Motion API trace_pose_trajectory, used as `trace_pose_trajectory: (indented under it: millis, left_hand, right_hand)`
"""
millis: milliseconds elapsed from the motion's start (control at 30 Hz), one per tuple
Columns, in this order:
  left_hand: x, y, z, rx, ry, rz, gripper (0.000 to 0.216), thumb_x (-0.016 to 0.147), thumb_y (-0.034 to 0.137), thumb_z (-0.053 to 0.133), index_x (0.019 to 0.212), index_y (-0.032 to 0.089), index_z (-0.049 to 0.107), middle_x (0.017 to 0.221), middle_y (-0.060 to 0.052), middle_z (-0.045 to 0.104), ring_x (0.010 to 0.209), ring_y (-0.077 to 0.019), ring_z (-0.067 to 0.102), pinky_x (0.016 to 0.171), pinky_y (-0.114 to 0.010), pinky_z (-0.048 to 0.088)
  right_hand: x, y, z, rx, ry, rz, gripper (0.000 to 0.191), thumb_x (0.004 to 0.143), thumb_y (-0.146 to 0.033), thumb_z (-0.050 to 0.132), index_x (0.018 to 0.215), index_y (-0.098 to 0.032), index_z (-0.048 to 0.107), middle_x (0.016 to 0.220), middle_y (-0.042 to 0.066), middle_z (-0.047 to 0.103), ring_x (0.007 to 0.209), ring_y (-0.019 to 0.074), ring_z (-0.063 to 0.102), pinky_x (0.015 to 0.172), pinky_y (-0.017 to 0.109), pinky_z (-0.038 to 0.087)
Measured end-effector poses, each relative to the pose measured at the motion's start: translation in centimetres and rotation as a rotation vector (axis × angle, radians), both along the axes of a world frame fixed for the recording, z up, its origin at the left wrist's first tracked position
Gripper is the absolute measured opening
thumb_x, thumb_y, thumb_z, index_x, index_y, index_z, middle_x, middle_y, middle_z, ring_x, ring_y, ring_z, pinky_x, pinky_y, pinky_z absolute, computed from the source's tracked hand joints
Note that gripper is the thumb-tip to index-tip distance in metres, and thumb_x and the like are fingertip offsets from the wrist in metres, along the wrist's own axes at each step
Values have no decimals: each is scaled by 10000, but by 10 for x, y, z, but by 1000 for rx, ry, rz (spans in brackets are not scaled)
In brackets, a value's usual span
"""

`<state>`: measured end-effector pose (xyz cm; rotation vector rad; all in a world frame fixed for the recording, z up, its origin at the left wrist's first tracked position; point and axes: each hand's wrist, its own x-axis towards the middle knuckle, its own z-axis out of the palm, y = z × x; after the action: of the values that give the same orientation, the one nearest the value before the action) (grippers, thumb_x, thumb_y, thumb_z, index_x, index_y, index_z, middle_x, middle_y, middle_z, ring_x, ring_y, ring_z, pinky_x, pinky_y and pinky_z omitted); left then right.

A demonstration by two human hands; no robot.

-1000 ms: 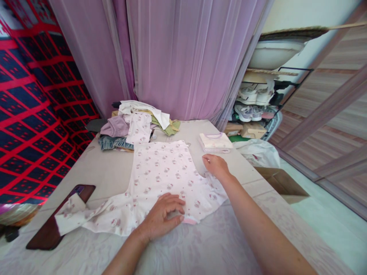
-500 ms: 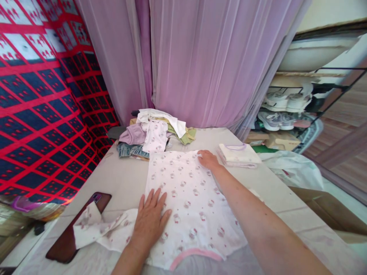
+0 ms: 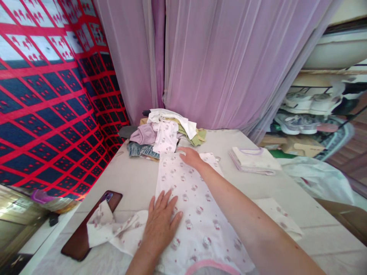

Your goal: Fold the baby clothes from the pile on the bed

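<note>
A printed white baby garment [image 3: 189, 206] is spread flat on the surface [image 3: 134, 179] at the lower centre of the frame. It is pressed down by the left hand [image 3: 160, 223], fingers spread, near its left sleeve, and by the right hand [image 3: 191, 156], laid flat at its far edge. One folded piece [image 3: 254, 160] is seen at centre right; a pile of clothes [image 3: 163, 131] above is not yet folded. A phone [image 3: 91, 225] lies at lower left.
</note>
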<state>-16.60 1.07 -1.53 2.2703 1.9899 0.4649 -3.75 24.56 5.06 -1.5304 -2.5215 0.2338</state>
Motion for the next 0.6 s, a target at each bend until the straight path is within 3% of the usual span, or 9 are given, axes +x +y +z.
trace_pose_trajectory:
  millis: [133, 300, 500, 600]
  left_hand:
    - [-1, 1, 5, -36, -60, 12, 410, 936, 434, 406, 1290, 278, 539, 1447, -38, 443, 1362, -268, 336, 1104, -551, 251]
    - [1, 1, 6, -36, -104, 28, 395, 923, 407, 436, 1276, 274, 553, 1443, -40, 448, 1363, -275, 332, 1114, -560, 239]
    - [5, -2, 6, -24, -141, 54, 391, 911, 400, 459, 1274, 291, 553, 1446, -21, 443, 1370, -270, 322, 1135, -546, 228]
    - [5, -3, 3, -5, -158, 82, 386, 905, 419, 473, 1264, 305, 561, 1465, -21, 415, 1383, -265, 299, 1144, -527, 223]
  right_hand:
    - [-44, 6, 8, -31, -60, 77, 415, 882, -291, 425, 1274, -334, 556, 1278, 17, 584, 1142, 229, 537, 920, 342, 426]
    - [-82, 13, 9, -32, -152, 144, 390, 848, -194, 447, 1199, -245, 610, 1235, 127, 581, 1153, 290, 520, 907, 421, 424]
    - [-110, 43, 2, -73, -172, 191, 468, 868, -154, 393, 1317, -242, 491, 1319, 106, 538, 1196, 262, 494, 887, 386, 441]
    - [-113, 51, 5, -99, -182, 215, 435, 877, -168, 401, 1285, -244, 532, 1301, 80, 567, 1161, 222, 527, 900, 330, 430]
